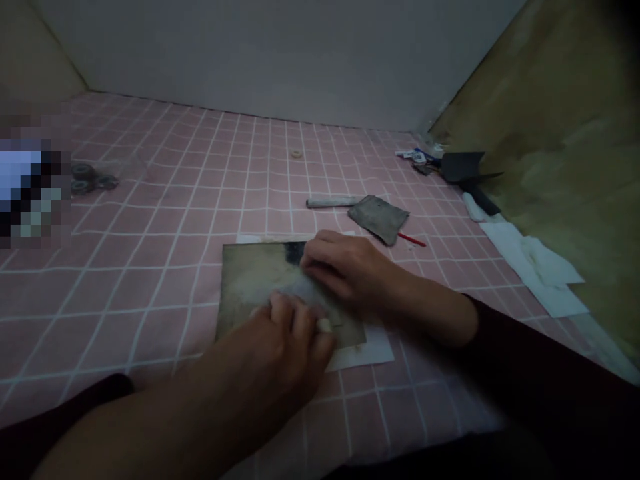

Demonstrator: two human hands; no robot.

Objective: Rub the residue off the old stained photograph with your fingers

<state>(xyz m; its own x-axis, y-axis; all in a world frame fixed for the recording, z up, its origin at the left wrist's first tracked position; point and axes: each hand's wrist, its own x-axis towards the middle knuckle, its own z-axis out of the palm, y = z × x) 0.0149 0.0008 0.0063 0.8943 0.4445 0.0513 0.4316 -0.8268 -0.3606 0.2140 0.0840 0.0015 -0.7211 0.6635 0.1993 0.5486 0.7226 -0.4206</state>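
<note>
The left hand (293, 350) reaches in from the lower left, palm down, its fingers (295, 320) curled and bunched, though the dim view hides how tightly. The right hand (345, 267) comes from the right, palm down, fingers gently bent, just beside the left. Both forearms (425, 310) are bare past dark sleeves (525, 367).

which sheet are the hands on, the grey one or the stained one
The stained, dark-cornered square sheet on white paper, under the left hand and right hand. The smaller grey sheet beyond it lies untouched.
</note>
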